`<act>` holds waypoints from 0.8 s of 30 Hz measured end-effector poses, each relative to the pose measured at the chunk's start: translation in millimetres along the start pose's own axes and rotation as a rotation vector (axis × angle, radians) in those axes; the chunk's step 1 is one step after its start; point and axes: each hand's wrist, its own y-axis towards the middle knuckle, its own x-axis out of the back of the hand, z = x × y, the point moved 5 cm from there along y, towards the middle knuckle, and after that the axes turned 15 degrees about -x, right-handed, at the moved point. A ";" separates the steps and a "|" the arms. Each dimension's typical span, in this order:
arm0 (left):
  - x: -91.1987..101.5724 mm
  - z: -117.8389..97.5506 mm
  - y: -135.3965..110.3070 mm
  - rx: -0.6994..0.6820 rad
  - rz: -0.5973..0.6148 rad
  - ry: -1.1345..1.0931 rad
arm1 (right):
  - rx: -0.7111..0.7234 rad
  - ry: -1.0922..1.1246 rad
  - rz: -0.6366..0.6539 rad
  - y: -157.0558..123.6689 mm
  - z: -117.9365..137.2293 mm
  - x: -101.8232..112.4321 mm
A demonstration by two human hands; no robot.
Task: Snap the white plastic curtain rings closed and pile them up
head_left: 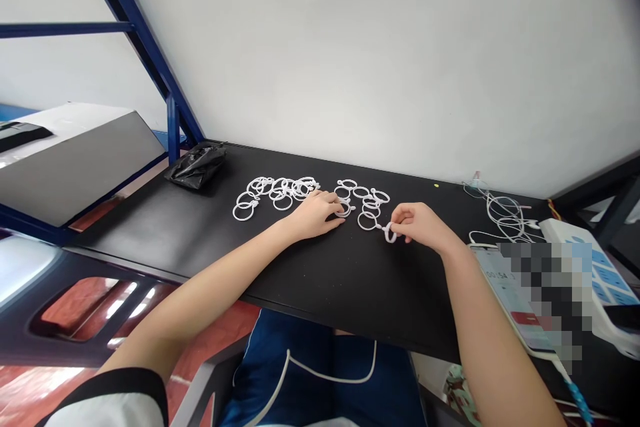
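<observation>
My right hand [419, 225] pinches a white curtain ring [391, 233] between thumb and fingers, just above the black tabletop [330, 273]. That ring's small eyelet end touches or lies close to another white ring [367, 221] on its left. My left hand [319, 215] rests on the table with its fingers stretched out, and its fingertips reach a few white rings [345, 208]. Several more white rings [243, 211] lie overlapping in a loose cluster to the left of this hand. Part of the cluster is hidden behind my left fingers.
A crumpled black plastic bag [197, 165] lies at the back left. On the right are a tangle of white cable [505, 217], a phone [510, 307] showing a timer, and a white and blue power strip [595, 267]. A white wall [375, 67] stands behind the table.
</observation>
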 end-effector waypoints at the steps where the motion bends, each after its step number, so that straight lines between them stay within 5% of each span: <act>1: -0.4 0.9 0.1 0.015 -0.012 -0.031 | 0.005 0.043 0.012 -0.1 1.4 -1.9; 7: -4.2 10.1 -1.6 0.158 -0.143 -0.337 | 0.045 0.138 0.040 0.7 8.7 -18.1; 15: -16.8 16.5 -1.0 0.431 -0.268 -0.888 | 0.122 -0.017 -0.190 3.2 12.3 -27.9; 24: -14.3 21.3 -8.2 0.616 -0.355 -1.118 | 0.139 -0.143 -0.419 3.0 19.5 -46.0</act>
